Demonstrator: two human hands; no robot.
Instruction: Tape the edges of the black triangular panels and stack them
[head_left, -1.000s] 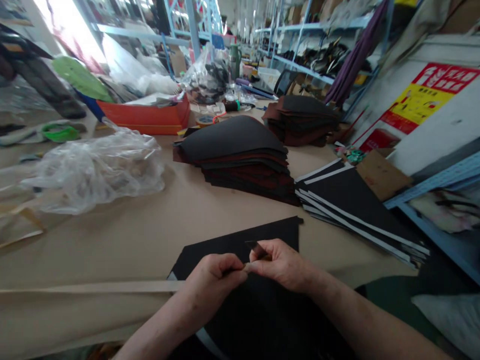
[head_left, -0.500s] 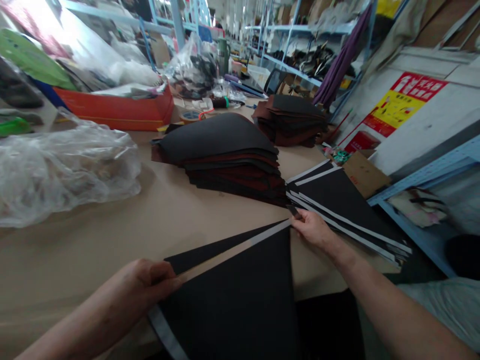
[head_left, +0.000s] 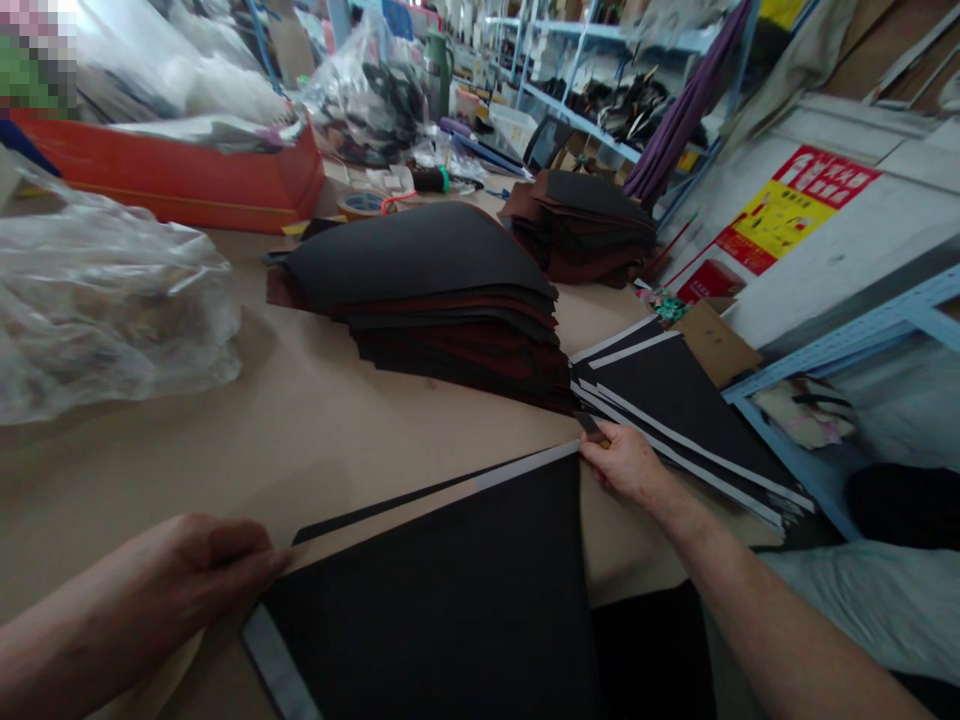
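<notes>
Right hand (head_left: 626, 465), fingers closed, pinches a pale strip (head_left: 529, 464) at a black sheet's (head_left: 427, 600) corner (tautness keeps it straight); the left hand (head_left: 172, 570), grip unclear, lies at the far end on the bench (head_left: 300, 440).

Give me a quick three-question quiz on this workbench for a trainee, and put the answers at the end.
1. True or false: the right hand holds the far corner of the black sheet.
2. Which lies closest to that hand? A: the orange box. B: the strip-edged sheets. C: the plastic bag.
3. Fill in the blank: the big pile mixes black sheets with ____ ones.

Key: 1 true; 2 B; 3 reddish-brown.
</notes>
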